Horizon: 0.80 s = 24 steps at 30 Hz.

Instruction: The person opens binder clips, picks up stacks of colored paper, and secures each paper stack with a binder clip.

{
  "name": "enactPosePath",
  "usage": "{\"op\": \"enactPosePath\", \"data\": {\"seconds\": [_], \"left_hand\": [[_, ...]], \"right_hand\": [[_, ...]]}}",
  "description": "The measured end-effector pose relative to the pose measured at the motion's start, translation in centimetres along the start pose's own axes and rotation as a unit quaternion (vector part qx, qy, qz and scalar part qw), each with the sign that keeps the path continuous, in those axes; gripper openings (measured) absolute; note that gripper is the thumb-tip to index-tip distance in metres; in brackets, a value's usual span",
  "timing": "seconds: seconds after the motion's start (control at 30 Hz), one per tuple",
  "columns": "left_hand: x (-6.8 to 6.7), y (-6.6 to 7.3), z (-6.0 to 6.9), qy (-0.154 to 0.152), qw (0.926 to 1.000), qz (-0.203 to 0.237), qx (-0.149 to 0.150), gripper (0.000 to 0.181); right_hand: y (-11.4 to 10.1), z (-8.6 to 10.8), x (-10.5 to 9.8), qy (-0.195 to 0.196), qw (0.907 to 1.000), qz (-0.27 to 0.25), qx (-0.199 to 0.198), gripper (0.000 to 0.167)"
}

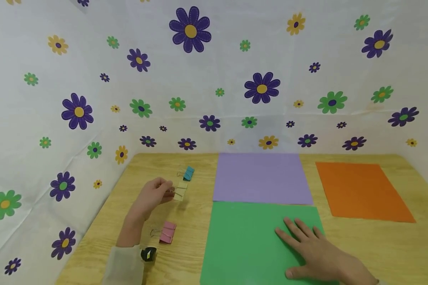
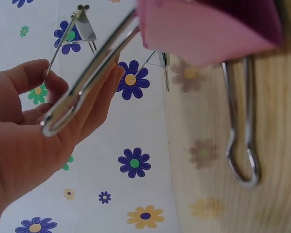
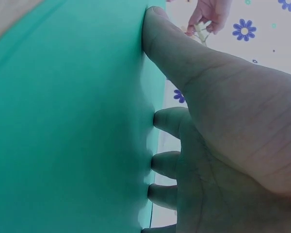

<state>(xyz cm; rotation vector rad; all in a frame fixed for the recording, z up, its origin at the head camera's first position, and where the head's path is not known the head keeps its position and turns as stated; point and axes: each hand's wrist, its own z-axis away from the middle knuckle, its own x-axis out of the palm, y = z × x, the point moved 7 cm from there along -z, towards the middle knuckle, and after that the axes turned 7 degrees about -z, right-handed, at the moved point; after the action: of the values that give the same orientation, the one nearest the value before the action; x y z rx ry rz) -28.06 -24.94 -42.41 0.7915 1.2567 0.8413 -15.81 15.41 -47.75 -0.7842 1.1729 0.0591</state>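
My left hand (image 1: pixel 152 198) pinches a yellow binder clip (image 1: pixel 180 191) by its wire handles, just above the table's left part. In the left wrist view, thumb and fingers of the left hand (image 2: pixel 48 111) meet at a handle of that clip (image 2: pixel 86 28). Beyond it lies a blue binder clip (image 1: pixel 188 173). Nearer me is a pink binder clip (image 1: pixel 168 232), which looms large in the left wrist view (image 2: pixel 199 34). My right hand (image 1: pixel 315 253) rests on a green sheet (image 1: pixel 242 241) with its fingers spread; the fingertips touch the sheet in the right wrist view.
A purple sheet (image 1: pixel 262 178) lies behind the green one, their edges meeting. To the right is an orange sheet (image 1: pixel 365 192). A small black device (image 1: pixel 148 254) sits at my left cuff. White flower-printed cloth (image 1: pixel 221 67) walls the wooden table (image 1: pixel 196 221) at the back and sides.
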Motion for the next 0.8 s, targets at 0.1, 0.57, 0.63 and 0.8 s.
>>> {"op": "enactPosePath", "data": {"seconds": [0.1,0.57,0.63,0.8], "left_hand": [[0.0,-0.1,-0.2,-0.005,0.9999,0.015,0.006,0.031],[-1.2,-1.1,-0.3,0.002,0.9212,0.384,-0.061,0.016],[-1.5,-1.4,-0.2,0.010,0.8879,0.452,-0.082,0.013],[-1.5,-1.4,-0.4,0.000,0.8592,0.499,-0.111,0.021]], "right_hand": [[0.1,0.1,0.1,-0.003,1.0000,-0.007,0.003,0.099],[-0.1,-0.3,0.0,-0.029,0.9993,-0.023,0.006,0.099],[-0.1,-0.4,0.0,-0.035,0.9990,-0.026,0.011,0.099],[0.0,-0.1,-0.1,-0.038,0.9989,-0.025,0.015,0.099]]}}
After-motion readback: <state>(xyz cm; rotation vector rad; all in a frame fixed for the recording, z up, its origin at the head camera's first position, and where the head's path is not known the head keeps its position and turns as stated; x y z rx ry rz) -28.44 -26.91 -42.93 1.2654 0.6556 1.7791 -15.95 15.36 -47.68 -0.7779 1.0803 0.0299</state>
